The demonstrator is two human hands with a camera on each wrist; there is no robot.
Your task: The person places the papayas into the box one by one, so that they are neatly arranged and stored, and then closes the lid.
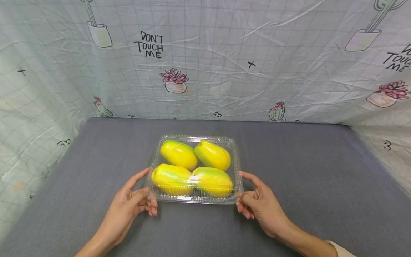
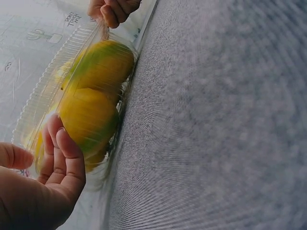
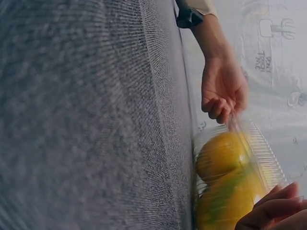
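A clear plastic clamshell box [image 1: 196, 200] with its lid down is in the middle of the head view, its ribbed wall [image 2: 41, 76] seen from the side in the left wrist view. Inside lie several smooth yellow fruits [image 1: 178, 154] with green patches, shaped like mangoes or small papayas, in two rows. My left hand [image 1: 126, 207] pinches the rim at the near left corner between thumb and fingers. At the near right corner, my right hand [image 1: 263, 207] pinches the rim the same way, lower fingers curled under the edge.
The box is over a dark grey cloth-covered table [image 1: 305, 171]. Behind and at both sides hangs a pale gridded curtain [image 1: 218, 53] printed with potted plants and lettering, meeting the table's back edge.
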